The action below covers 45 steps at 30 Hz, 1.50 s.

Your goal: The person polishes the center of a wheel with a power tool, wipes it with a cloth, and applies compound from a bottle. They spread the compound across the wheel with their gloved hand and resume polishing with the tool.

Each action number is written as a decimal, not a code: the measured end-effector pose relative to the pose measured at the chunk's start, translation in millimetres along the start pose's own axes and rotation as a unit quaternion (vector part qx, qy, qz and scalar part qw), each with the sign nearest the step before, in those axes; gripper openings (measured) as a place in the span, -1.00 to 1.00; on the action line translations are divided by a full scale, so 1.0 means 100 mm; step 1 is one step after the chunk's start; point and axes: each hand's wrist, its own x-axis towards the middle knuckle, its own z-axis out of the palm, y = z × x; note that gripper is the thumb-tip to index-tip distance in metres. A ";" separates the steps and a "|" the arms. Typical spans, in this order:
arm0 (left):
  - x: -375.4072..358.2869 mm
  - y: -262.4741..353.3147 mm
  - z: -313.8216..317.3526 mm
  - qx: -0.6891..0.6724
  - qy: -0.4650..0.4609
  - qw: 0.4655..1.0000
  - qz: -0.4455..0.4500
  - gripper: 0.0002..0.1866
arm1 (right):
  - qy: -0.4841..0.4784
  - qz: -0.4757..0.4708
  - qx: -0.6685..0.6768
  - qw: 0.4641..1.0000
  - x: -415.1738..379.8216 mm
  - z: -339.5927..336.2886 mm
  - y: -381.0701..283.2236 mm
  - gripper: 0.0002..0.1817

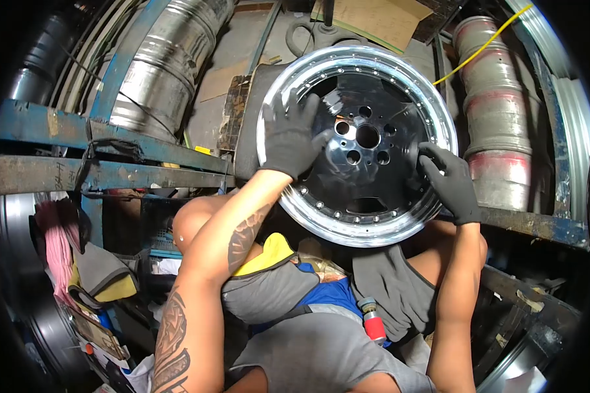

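A wheel [367, 177] with a black centre and a polished silver rim faces up in front of my lap, with small bolts around its edge. My left hand [292, 134], in a dark glove, lies spread over the wheel's left side, fingers apart. At the right edge of the wheel is my right hand [451, 180], also gloved, its fingers curved over the rim and the thumb side apart from them. A grey cloth [396, 288] lies on my right thigh. Beside it a small tool with a red band [373, 327] rests on my lap.
Stacked silver rims stand at the left [154, 72] and the right [498, 111] behind blue metal frames [111, 173]. A yellow hose [482, 46] runs at upper right. Cardboard [373, 19] lies beyond the wheel. Pink cloth [56, 249] hangs at left.
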 end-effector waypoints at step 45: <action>-0.61 0.92 -1.16 -0.506 -0.159 0.724 0.441 -0.73 | -0.119 0.207 0.331 0.913 -2.18 0.43 -0.59 -0.58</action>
